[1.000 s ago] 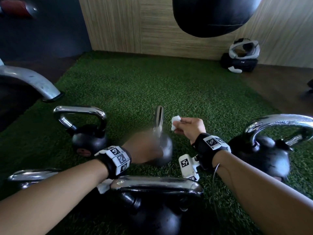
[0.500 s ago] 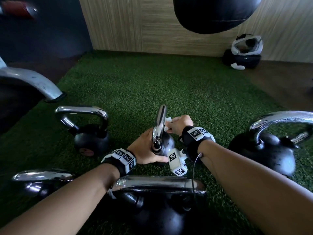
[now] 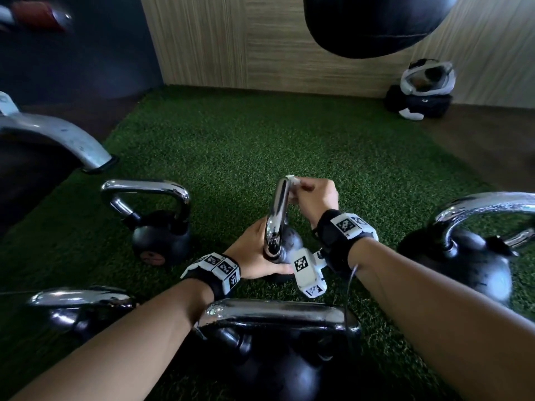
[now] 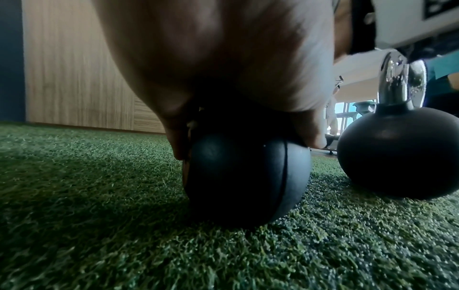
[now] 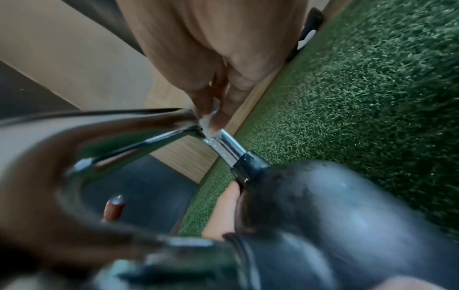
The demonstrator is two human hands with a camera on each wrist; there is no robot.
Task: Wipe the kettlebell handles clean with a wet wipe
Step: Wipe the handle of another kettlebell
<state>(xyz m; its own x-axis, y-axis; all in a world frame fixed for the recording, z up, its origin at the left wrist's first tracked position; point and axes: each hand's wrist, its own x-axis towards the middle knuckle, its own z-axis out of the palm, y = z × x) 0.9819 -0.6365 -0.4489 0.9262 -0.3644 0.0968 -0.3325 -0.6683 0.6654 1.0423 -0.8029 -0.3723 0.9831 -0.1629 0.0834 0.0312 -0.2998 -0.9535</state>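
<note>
A small black kettlebell (image 3: pixel 285 241) with a chrome handle (image 3: pixel 278 209) stands on the green turf in the middle of the head view. My left hand (image 3: pixel 254 256) grips its round body (image 4: pixel 243 176) from the near left side. My right hand (image 3: pixel 314 195) pinches a small white wet wipe (image 3: pixel 292 180) against the far top corner of the handle. In the right wrist view the fingertips (image 5: pixel 218 115) press the wipe (image 5: pixel 208 123) where the chrome handle (image 5: pixel 149 125) bends.
Other chrome-handled kettlebells stand around: one at the left (image 3: pixel 156 221), a large one at the right (image 3: pixel 463 253), one close in front (image 3: pixel 278 342) and one at the near left (image 3: pixel 78 305). A punching bag (image 3: pixel 376 21) hangs above. A metal leg (image 3: pixel 58 140) sits far left.
My left hand settled on the small kettlebell's body and steadied it. My right hand brought the wipe from beside the handle onto it, then up to its top corner.
</note>
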